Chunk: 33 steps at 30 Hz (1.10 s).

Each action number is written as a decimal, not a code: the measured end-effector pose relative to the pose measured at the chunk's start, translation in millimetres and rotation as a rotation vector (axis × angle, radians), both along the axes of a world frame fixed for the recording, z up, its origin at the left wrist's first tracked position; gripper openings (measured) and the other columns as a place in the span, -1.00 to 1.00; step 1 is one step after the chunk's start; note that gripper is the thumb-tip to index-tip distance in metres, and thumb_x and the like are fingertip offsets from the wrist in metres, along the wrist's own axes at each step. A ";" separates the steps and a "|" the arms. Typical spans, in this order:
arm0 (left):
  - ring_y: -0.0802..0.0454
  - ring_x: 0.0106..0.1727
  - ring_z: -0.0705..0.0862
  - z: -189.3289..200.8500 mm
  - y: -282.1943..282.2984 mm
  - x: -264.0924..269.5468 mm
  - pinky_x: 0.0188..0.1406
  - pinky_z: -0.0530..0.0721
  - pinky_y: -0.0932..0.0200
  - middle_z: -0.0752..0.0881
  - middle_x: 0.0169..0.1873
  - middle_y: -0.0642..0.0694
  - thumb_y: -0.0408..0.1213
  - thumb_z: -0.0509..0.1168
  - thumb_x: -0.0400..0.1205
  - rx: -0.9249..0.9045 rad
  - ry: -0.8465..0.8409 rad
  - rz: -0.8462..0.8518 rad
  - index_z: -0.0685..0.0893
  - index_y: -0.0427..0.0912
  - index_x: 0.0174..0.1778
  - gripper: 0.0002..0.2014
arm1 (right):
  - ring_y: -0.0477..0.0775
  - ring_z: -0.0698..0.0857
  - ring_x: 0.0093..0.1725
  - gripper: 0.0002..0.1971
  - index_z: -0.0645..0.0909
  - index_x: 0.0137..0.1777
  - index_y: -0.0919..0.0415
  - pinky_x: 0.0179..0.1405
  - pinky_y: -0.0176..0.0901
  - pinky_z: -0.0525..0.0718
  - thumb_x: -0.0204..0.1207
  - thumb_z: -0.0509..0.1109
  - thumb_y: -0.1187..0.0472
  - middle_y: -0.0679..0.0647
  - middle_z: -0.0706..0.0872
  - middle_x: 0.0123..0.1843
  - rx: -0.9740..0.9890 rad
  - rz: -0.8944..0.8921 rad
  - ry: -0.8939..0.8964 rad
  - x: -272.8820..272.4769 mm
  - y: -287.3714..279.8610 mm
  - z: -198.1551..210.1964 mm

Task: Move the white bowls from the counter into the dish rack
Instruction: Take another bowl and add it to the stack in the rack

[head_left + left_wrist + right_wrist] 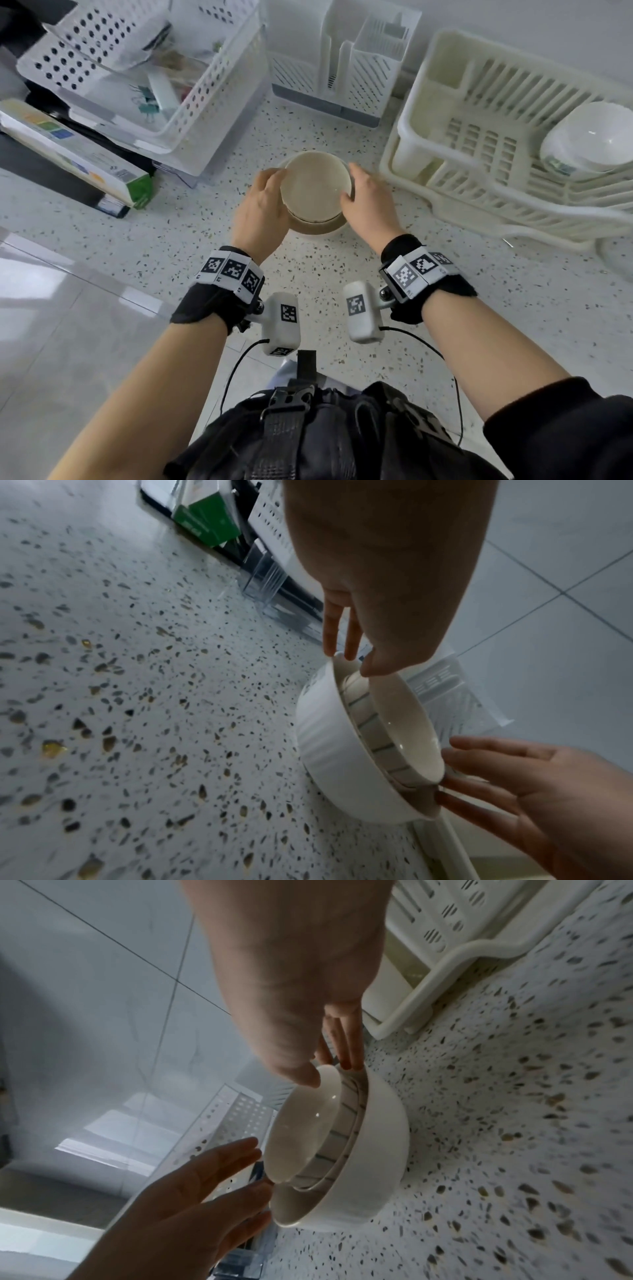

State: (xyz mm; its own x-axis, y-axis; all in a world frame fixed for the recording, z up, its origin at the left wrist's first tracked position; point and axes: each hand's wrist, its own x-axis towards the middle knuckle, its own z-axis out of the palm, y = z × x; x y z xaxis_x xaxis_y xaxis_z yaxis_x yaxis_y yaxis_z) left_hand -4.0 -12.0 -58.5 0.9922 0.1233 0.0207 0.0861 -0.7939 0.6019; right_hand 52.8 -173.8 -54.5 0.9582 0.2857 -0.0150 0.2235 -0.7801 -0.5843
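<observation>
A stack of bowls stands on the speckled counter: a wide white bowl [317,229] at the bottom, a striped bowl [373,731] inside it, and a smaller white bowl [315,183] on top. My left hand [263,202] touches the top bowl's left side and my right hand [366,198] its right side. Both hands have fairly straight fingers. Each thumb rests on the top bowl's rim [371,670] [308,1080]. The cream dish rack [479,144] stands to the right and holds one white bowl [592,137].
White perforated baskets [205,102] with clutter fill the back left, and a slotted cutlery holder [346,68] stands behind the stack. A green-ended box [138,190] lies to the left. The counter edge drops to the tiled floor at lower left.
</observation>
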 end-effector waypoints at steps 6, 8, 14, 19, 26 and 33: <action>-0.35 0.37 0.49 -15.2 8.4 1.9 0.29 0.59 -0.21 0.46 0.39 -0.38 -0.55 0.19 0.51 -0.006 0.003 -0.031 0.38 -0.36 0.44 -0.47 | 0.26 0.64 0.18 -0.63 0.52 0.33 0.35 0.17 0.03 0.62 0.52 0.35 0.35 0.28 0.68 0.22 -0.102 -0.052 0.030 16.1 10.5 -8.1; -0.41 0.53 0.28 -20.9 10.0 1.7 0.52 0.34 -0.32 0.41 0.44 -0.39 -0.53 0.18 0.52 0.005 0.046 -0.025 0.31 -0.32 0.50 -0.43 | 0.25 0.63 0.20 -0.64 0.53 0.31 0.35 0.18 0.01 0.60 0.51 0.37 0.34 0.27 0.66 0.23 -0.143 -0.057 0.026 19.1 12.7 -9.1; -0.34 0.42 0.40 -35.1 11.6 0.6 0.39 0.48 -0.26 0.38 0.42 -0.35 -0.35 0.10 0.64 -0.077 0.233 -0.014 0.25 -0.23 0.51 -0.52 | 0.26 0.63 0.18 -0.67 0.53 0.22 0.38 0.18 0.04 0.63 0.47 0.40 0.39 0.27 0.63 0.23 -0.230 -0.049 0.014 23.4 16.1 -5.7; -0.36 0.24 0.51 -34.4 8.3 1.7 0.22 0.58 -0.23 0.41 0.36 -0.38 -0.35 0.04 0.64 -0.083 0.288 -0.023 0.31 -0.28 0.42 -0.60 | 0.26 0.65 0.17 -0.68 0.53 0.21 0.39 0.13 0.01 0.62 0.45 0.37 0.43 0.28 0.65 0.23 -0.230 -0.036 0.022 24.1 18.6 2.1; -0.39 0.10 0.54 -31.3 8.0 2.5 0.01 0.57 -0.18 0.41 0.32 -0.39 -0.34 0.02 0.66 -0.085 0.290 -0.023 0.33 -0.32 0.33 -0.68 | 0.31 0.63 0.18 -0.71 0.51 0.19 0.43 0.10 0.01 0.59 0.46 0.29 0.49 0.36 0.65 0.19 -0.194 -0.033 0.044 23.2 21.7 11.9; -0.35 0.42 0.43 -22.5 6.8 -2.3 0.26 0.58 -0.31 0.28 0.52 -0.33 -0.44 0.05 0.60 -0.121 0.178 0.017 0.24 -0.18 0.51 -0.49 | 0.28 0.69 -0.01 -0.76 0.63 0.04 0.46 -0.15 -0.02 0.67 0.36 0.30 0.52 0.35 0.75 0.00 -0.007 -0.104 0.114 15.9 8.9 19.2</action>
